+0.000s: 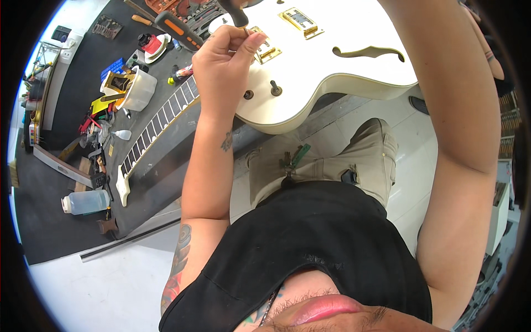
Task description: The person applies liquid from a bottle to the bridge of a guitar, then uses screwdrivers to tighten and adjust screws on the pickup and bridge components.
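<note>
— What's the left hand (pixel 229 58) doing?
— Thumb and forefinger are drawn close together, apparently around the thin shaft of a black-handled tool (pixel 238 15), right over a gold-framed pickup (pixel 269 54).

— And the right?
— Can't tell; the bare right forearm (pixel 453 83) runs out past the top edge, and what the hand grips doesn't show.

— Where's the instrument?
— The glossy white hollow-bodied guitar (pixel 310 61) lies face up under the left hand, its near side reaching to the edge of the black-topped bench (pixel 50 224). The dark fretted neck (pixel 166 116) slants down-left past the wrist to a pale headstock (pixel 123 185).

— How would it handle?
— Stiff, I'd judge, moderate in weight, its lacquer slippery and easily scratched. I'd support the body's rim and the neck together, keeping off the curved f-shaped soundhole (pixel 370 53) and black-tipped switch (pixel 275 88).

— Farther out?
— An orange-and-black-handled tool (pixel 180 30), a cluttered white plastic tub (pixel 139 91), then a translucent bluish bottle (pixel 88 202) on its side.
</note>
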### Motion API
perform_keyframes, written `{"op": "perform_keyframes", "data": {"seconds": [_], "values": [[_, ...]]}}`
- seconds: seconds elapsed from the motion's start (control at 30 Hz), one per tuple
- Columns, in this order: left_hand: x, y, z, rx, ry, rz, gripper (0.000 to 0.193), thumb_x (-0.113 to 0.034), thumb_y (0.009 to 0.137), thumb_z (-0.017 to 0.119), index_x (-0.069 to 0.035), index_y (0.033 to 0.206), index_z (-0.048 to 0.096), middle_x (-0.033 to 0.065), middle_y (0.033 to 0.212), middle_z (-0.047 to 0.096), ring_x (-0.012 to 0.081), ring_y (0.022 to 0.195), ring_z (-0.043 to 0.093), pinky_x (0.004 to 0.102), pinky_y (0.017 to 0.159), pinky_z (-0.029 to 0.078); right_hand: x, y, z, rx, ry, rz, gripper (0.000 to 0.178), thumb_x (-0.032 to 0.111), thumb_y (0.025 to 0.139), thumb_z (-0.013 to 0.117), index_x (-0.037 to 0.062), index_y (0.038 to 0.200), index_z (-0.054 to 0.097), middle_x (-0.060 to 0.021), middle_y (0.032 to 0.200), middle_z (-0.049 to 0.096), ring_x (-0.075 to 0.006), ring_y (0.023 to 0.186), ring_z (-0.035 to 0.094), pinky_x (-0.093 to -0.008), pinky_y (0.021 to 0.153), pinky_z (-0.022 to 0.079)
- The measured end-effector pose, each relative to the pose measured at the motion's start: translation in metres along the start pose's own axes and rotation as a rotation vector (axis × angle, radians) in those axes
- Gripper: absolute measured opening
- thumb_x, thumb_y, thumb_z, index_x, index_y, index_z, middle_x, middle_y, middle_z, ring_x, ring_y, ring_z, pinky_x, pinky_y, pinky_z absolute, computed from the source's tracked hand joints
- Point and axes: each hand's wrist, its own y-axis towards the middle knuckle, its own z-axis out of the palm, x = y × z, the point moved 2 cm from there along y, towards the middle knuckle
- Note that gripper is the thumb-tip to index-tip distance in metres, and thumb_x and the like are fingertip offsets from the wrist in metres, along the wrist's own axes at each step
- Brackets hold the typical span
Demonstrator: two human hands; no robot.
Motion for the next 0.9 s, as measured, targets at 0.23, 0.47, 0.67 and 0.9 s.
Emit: {"op": "perform_keyframes", "data": {"seconds": [0.23, 0.47, 0.67, 0.9], "values": [[0.002, 0.000, -0.003, 0.019, -0.035, 0.002, 0.018, -0.014, 0.090, 0.082, 0.001, 0.089, 0.071, 0.0008, 0.072, 0.069, 0.0042, 0.066, 0.058, 0.0217, 0.062, 0.046, 0.000, 0.006, 0.009, -0.033, -0.043, 0.124, 0.017, 0.015, 0.094, 0.068, 0.0038, 0.105, 0.074, -0.0139, 0.090, 0.072, -0.0275, 0.083, 0.070, -0.0387, 0.074, 0.056], [0.000, -0.001, 0.000, 0.005, -0.005, -0.004, 0.017, -0.016, 0.093, 0.079, 0.000, 0.097, 0.075, 0.0029, 0.076, 0.072, 0.0052, 0.070, 0.062, 0.0224, 0.063, 0.048, 0.001, 0.006, 0.013, -0.035, -0.059, 0.176, 0.018, 0.015, 0.094, 0.068, 0.0026, 0.105, 0.073, -0.0148, 0.090, 0.072, -0.0288, 0.083, 0.070, -0.0394, 0.074, 0.056], [0.004, 0.002, 0.000, 0.049, 0.043, 0.008, 0.021, -0.018, 0.091, 0.082, 0.001, 0.091, 0.072, 0.0011, 0.071, 0.068, 0.0053, 0.065, 0.057, 0.0229, 0.059, 0.045, 0.005, 0.011, 0.017, 0.014, -0.093, 0.282, 0.018, 0.015, 0.093, 0.067, 0.0016, 0.105, 0.073, -0.0156, 0.089, 0.071, -0.0300, 0.083, 0.069, -0.0400, 0.074, 0.056], [-0.003, 0.000, 0.002, 0.004, -0.039, -0.045, 0.022, -0.016, 0.091, 0.081, 0.003, 0.090, 0.071, 0.0004, 0.075, 0.068, 0.0049, 0.067, 0.056, 0.0222, 0.061, 0.044, -0.013, -0.005, 0.024, -0.126, 0.063, -0.105, 0.033, 0.011, 0.091, 0.067, 0.0045, 0.123, 0.068, -0.0168, 0.099, 0.072, -0.0314, 0.091, 0.070, -0.0389, 0.081, 0.056]]}}
